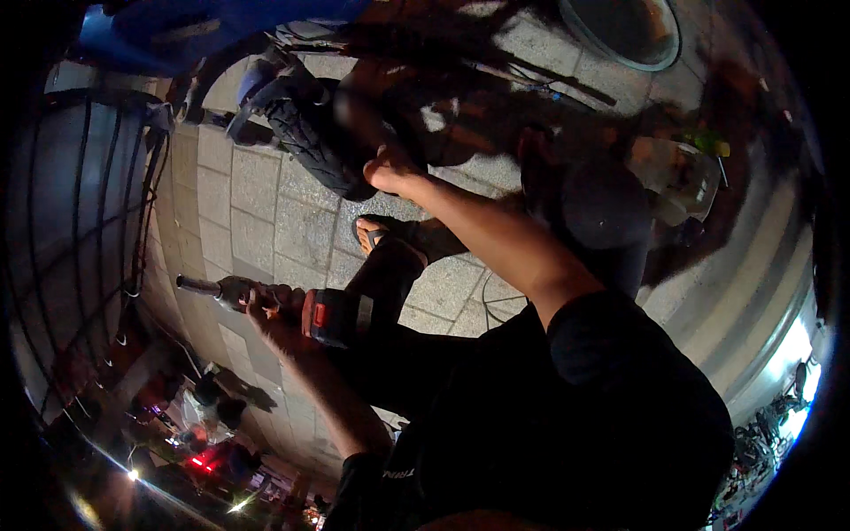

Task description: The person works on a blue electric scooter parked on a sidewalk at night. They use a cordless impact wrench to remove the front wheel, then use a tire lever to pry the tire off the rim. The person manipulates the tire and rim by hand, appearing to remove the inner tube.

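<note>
My left hand (266,310) grips a red and black cordless power tool (332,317). Its metal bit (197,285) points left, out over the paving. My right hand (390,173) stretches forward with the arm straight and rests on the dark knobbly tyre (310,146) of a small wheel; its fingers are partly hidden in shadow. A foot in a sandal (381,234) stands on the paving just below that hand, between the tyre and the tool.
Grey paving slabs (257,212) cover the ground. A blue vehicle body (177,35) sits above the wheel, and a barred metal gate (80,203) is at the left. A round metal basin (629,31) lies at the top right. A dark rounded object (602,208) and a clear container (686,177) are to the right.
</note>
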